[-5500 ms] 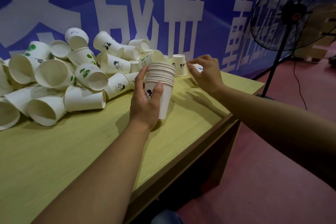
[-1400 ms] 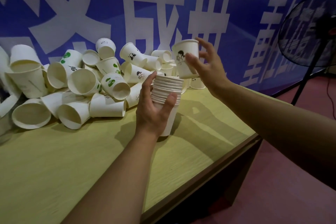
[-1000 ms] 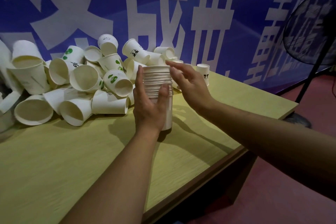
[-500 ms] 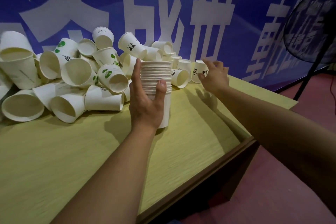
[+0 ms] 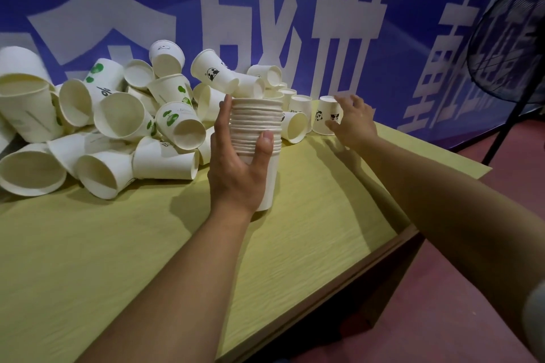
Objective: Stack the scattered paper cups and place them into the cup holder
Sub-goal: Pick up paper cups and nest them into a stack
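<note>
Nearest the camera, two bare forearms reach out over a yellow-green wood-grain counter (image 5: 309,244) with a brown edge. The left hand (image 5: 239,168) grips an upright stack of nested paper cups (image 5: 255,132), thumb on the near side across the bunched rims and fingers wrapped round the far side; the bottom of the stack stands on or just above the counter, though the hand hides the base partly.

Farther out and to the right, the right hand (image 5: 352,124) has its fingers curled round an upside-down panda cup (image 5: 327,116) that stands on the counter near the back edge. Just left of it lies a tipped cup (image 5: 293,127) with its mouth facing the camera, and more small cups stand behind that one.

To the left of the stack spreads a heap of loose cups (image 5: 118,124), most on their sides, some printed with green leaves, some with pandas, piled against the backdrop.

Behind everything hangs a blue banner (image 5: 265,9) with large white characters. At far right stands a black pedestal fan (image 5: 510,53) on a reddish floor (image 5: 442,318).
</note>
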A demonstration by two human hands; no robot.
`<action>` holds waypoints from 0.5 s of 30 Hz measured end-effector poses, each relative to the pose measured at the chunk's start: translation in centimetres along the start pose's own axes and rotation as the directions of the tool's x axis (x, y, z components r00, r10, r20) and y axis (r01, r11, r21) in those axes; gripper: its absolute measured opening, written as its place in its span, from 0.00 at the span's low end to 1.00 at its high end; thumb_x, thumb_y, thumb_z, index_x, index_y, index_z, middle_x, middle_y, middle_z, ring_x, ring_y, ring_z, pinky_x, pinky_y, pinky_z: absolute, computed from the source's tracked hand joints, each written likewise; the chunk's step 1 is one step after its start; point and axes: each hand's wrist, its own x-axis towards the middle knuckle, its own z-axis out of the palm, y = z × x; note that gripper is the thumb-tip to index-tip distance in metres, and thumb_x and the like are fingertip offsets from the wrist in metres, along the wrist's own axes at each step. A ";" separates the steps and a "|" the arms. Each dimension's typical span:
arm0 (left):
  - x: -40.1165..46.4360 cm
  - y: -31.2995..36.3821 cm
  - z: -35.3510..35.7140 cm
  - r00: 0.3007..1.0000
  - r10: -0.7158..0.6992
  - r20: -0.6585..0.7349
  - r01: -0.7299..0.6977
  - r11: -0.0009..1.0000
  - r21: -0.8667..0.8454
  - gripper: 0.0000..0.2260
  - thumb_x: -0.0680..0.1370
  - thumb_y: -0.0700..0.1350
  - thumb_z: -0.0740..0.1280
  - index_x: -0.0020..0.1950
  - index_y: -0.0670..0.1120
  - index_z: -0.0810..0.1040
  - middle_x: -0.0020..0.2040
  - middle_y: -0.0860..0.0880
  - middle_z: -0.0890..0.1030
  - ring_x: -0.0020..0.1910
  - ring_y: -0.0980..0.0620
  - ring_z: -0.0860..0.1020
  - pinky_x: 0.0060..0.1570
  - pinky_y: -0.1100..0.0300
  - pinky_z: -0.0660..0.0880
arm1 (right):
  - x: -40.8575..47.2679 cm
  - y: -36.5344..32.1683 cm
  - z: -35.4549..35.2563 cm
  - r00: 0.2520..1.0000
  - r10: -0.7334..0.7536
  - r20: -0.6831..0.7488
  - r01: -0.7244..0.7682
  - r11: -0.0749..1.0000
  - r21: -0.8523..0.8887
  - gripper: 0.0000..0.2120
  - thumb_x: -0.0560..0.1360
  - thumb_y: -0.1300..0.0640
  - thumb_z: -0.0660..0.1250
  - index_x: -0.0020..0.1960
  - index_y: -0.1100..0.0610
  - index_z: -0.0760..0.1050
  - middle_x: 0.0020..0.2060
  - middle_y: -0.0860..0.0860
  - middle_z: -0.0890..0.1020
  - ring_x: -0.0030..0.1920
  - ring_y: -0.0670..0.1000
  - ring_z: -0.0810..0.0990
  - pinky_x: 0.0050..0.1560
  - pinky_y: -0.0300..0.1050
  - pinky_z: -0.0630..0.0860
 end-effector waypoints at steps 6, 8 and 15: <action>0.0 -0.1 0.0 1.000 -0.004 0.001 0.004 1.000 -0.017 0.33 0.75 0.65 0.62 0.77 0.64 0.54 0.72 0.49 0.71 0.62 0.52 0.77 0.54 0.61 0.78 | -0.2 0.1 -0.7 0.994 -0.058 -0.094 0.061 0.998 0.028 0.18 0.76 0.53 0.72 0.64 0.54 0.74 0.71 0.53 0.69 0.70 0.57 0.65 0.68 0.52 0.67; 0.0 0.0 0.0 1.000 -0.002 0.002 0.002 1.000 -0.015 0.33 0.75 0.65 0.62 0.77 0.64 0.54 0.72 0.48 0.71 0.63 0.51 0.77 0.54 0.59 0.79 | -0.7 -0.2 -1.4 0.988 -0.088 -0.130 0.094 0.995 0.041 0.17 0.77 0.53 0.71 0.64 0.56 0.76 0.70 0.53 0.71 0.68 0.56 0.68 0.67 0.48 0.68; -0.2 0.2 -0.5 1.000 -0.028 -0.003 0.028 0.999 -0.031 0.33 0.75 0.65 0.62 0.77 0.64 0.54 0.72 0.48 0.72 0.62 0.51 0.77 0.54 0.54 0.79 | -6.4 -2.0 -5.3 0.999 -0.028 -0.035 0.039 0.937 0.346 0.16 0.75 0.54 0.72 0.58 0.56 0.71 0.56 0.51 0.75 0.54 0.50 0.76 0.45 0.37 0.77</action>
